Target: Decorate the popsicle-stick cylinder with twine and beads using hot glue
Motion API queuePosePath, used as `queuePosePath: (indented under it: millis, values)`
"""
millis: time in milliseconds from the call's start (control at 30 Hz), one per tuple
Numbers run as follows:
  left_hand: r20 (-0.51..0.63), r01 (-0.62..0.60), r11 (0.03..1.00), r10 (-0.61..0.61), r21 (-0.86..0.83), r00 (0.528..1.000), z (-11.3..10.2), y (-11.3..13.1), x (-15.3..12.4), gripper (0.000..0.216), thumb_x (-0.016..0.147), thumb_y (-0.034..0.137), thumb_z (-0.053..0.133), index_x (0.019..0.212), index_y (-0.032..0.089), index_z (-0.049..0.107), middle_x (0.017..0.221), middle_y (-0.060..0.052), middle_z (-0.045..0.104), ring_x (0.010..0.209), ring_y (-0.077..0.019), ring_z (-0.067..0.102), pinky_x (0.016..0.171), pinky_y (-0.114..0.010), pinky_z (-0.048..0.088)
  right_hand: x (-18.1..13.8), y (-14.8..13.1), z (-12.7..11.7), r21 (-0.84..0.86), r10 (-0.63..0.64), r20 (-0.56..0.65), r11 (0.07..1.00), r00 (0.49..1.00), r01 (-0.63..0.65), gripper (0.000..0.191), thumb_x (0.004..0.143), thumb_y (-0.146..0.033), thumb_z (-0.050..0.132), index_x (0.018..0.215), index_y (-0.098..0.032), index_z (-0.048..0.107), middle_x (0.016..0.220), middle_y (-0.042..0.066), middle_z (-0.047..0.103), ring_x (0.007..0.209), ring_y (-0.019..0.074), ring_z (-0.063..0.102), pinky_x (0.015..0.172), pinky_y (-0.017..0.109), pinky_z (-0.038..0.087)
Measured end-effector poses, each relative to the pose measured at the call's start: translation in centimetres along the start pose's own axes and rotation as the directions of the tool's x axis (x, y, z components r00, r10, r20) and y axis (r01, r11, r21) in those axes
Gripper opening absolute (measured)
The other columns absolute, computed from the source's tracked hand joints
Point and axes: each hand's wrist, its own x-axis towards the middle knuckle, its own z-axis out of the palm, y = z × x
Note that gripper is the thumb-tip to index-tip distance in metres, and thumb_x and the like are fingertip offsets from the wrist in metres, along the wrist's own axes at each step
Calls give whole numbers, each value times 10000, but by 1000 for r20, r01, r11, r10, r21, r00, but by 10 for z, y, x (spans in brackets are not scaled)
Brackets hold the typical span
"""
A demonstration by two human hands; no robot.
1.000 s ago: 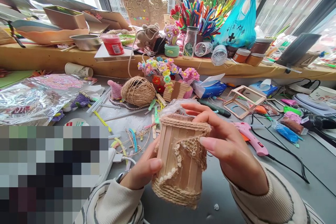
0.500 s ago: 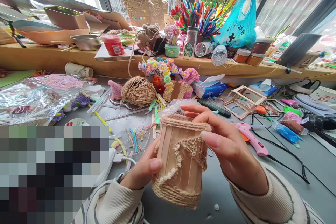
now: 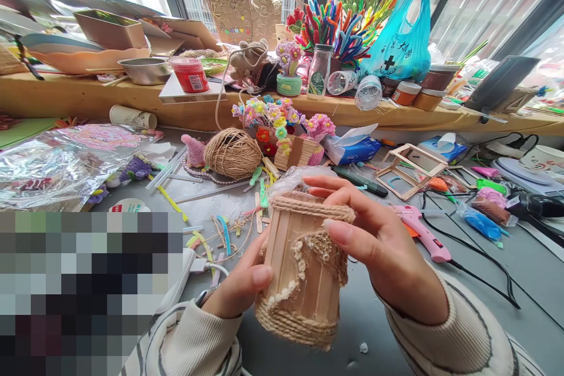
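Note:
Between my hands a wooden-stick pot is held up, tilted, above the grey table. Twine is wound round its rim and base, and a patch of burlap with cream beaded trim decorates its side. My left hand grips it from the left, thumb on the front and the other fingers hidden behind. My right hand holds the upper right, its thumb pressing just under the twine rim and its fingers over the top edge. Crumpled clear plastic shows behind the rim.
A pink glue gun with a black cord lies to the right, near a small wooden frame. Behind the pot are a twine ball, a tissue pack and scattered craft scraps. A shelf with jars runs along the window.
My right thumb has slid left along the pot, just below the rim. The pot and my left hand have barely moved.

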Motion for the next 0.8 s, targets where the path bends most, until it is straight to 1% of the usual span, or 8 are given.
queuePosePath:
  millis: [133, 300, 433, 533, 700, 733, 800]
  values:
    - [-22, -33, 999, 32, -11, 999, 2, -1, 2, 481, 667, 412, 693, 1085, 186, 621, 853, -19, 728, 727, -193, 674, 647, -281, 515, 1, 1, 0, 7, 4, 3, 1000, 1000, -4, 137, 777, -389, 611, 762, -256, 582, 1248, -16, 518, 1202, 207, 450, 1015, 390, 326]
    - [-13, 0, 1000, 0, 3, 1000, 1, 0, 1, 406, 670, 432, 682, 984, 175, 666, 838, -29, 726, 709, -203, 672, 623, -292, 509, 2, 1, -1, -10, 5, -7, 1000, 1000, -5, 123, 774, -367, 618, 751, -253, 578, 1238, -18, 526, 1204, 200, 447, 1015, 380, 327]
    - [2, 15, 1000, -16, 15, 1000, 1, 1, 1, 396, 661, 428, 693, 976, 191, 670, 852, -24, 723, 733, -203, 668, 646, -296, 507, 1, 1, 0, -2, 5, -5, 1000, 1000, -5, 131, 775, -376, 612, 757, -251, 579, 1240, -12, 525, 1204, 205, 447, 1016, 386, 328]
    - [-13, 2, 1000, -2, 8, 1000, 1, 2, 2, 435, 662, 424, 694, 1033, 201, 646, 859, -20, 720, 737, -202, 663, 646, -293, 502, 1, 1, 0, -3, 8, -7, 1000, 1000, -8, 138, 769, -378, 616, 755, -246, 578, 1249, -4, 522, 1201, 214, 451, 1015, 395, 330]
    - [-30, 2, 1000, -2, 5, 1000, 2, 2, 1, 594, 665, 413, 688, 1197, 179, 564, 901, -30, 712, 775, -204, 657, 680, -293, 498, 1, 1, -1, 18, 12, 3, 1000, 1000, -12, 163, 781, -411, 590, 769, -249, 587, 1261, 3, 520, 1215, 221, 440, 1033, 403, 315]
    - [-34, -2, 1000, 2, 6, 999, 2, 2, 1, 606, 663, 416, 689, 1206, 181, 560, 901, -30, 711, 777, -203, 656, 683, -292, 497, 1, 0, -1, 14, 8, 1, 1000, 1000, -8, 165, 783, -415, 585, 776, -250, 593, 1260, 4, 524, 1222, 221, 434, 1038, 400, 310]
    - [-29, -2, 1000, 2, 11, 1000, 2, 2, 1, 564, 662, 420, 691, 1166, 187, 590, 892, -28, 709, 773, -201, 653, 679, -288, 497, 2, 0, -1, 14, 0, -4, 1000, 1000, 0, 171, 789, -419, 573, 788, -251, 601, 1252, 6, 535, 1241, 222, 417, 1046, 397, 304]
